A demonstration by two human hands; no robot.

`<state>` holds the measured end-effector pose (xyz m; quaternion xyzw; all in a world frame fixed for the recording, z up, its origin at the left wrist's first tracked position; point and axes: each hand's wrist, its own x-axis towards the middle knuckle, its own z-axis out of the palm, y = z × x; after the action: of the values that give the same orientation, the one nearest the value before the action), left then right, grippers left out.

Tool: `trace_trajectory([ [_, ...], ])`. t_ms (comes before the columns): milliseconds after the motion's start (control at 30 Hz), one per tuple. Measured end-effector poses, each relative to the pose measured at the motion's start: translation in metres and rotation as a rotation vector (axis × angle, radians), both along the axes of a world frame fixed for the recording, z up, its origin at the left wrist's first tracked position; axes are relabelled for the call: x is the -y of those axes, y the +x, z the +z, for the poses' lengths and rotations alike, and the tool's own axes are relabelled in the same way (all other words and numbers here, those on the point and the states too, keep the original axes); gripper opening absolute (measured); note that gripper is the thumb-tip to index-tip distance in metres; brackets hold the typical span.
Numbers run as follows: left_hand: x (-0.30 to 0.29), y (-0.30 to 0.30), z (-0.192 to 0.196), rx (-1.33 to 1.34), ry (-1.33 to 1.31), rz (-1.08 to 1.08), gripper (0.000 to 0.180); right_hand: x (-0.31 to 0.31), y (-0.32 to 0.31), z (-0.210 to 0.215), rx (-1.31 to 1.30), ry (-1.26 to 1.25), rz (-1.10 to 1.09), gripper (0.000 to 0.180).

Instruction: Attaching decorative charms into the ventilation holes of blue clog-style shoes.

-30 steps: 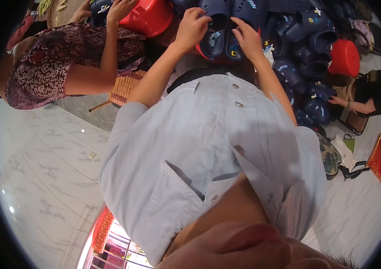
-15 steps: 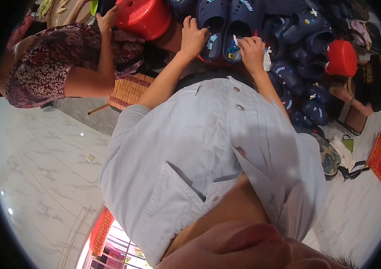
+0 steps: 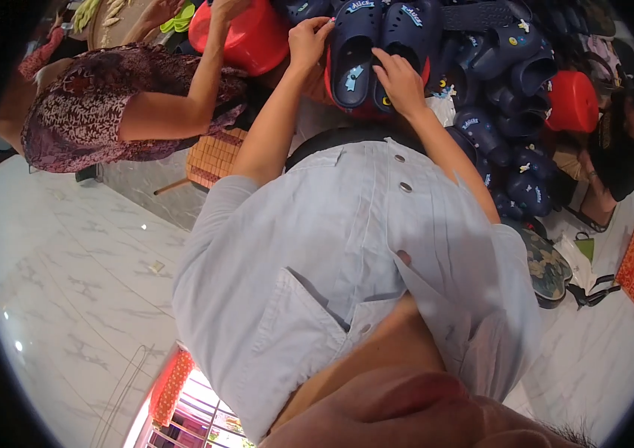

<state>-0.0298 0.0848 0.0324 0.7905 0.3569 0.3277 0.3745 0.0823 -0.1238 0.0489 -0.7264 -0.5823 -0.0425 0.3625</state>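
Observation:
A pair of navy clogs lies before me. The left clog [image 3: 350,45] has a light blue charm [image 3: 353,78] on its insole. My left hand [image 3: 309,45] is beside that clog's outer edge, fingertips pinched together near its upper part; what they hold, if anything, is too small to make out. My right hand [image 3: 402,84] lies over the heel half of the right clog [image 3: 412,33], fingers stretched and slightly apart at its inner edge. It covers most of that clog's insole. Light blue lettered charms sit on both toe parts.
Something red shows under the clogs. Many navy clogs [image 3: 481,134] are heaped at right, next to a red stool [image 3: 572,101]. At left, a person in a patterned top [image 3: 100,104] works by another red stool [image 3: 246,45]. A bamboo-topped seat [image 3: 216,157] stands nearby. Another person sits far right.
My right hand has moved up and left toward the gap between the clogs; the white piece at its fingertips no longer shows. My left hand has shifted up, its fingers closing together.

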Motion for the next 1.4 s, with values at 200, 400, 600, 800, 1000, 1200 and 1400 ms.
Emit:
trace_trajectory([
  [200,-0.001,0.009,-0.014,-0.094,0.131,-0.008,0.028,-0.014,-0.007,-0.018,0.055,-0.212,-0.077,0.035],
  [400,0.004,0.001,-0.011,-0.190,0.550,-0.102,0.021,-0.013,-0.009,-0.023,0.106,-0.172,-0.073,0.032],
  [600,0.011,-0.004,-0.011,-0.395,0.776,-0.166,0.031,-0.011,-0.012,-0.022,0.114,-0.193,-0.082,0.030],
  [800,0.016,-0.002,-0.004,-0.422,0.709,-0.177,0.031,-0.011,-0.010,-0.024,0.100,-0.220,-0.087,0.031],
  [1000,0.018,-0.005,-0.011,-0.515,0.535,-0.163,0.046,-0.009,-0.008,-0.026,0.097,-0.240,-0.087,0.031],
  [1200,-0.003,-0.007,-0.035,-0.456,0.396,-0.263,0.054,-0.011,-0.008,-0.025,0.102,-0.241,-0.067,0.031],
  [1400,0.024,0.008,-0.009,-0.507,0.556,-0.089,0.039,-0.008,-0.002,-0.033,0.100,-0.242,-0.087,0.030],
])
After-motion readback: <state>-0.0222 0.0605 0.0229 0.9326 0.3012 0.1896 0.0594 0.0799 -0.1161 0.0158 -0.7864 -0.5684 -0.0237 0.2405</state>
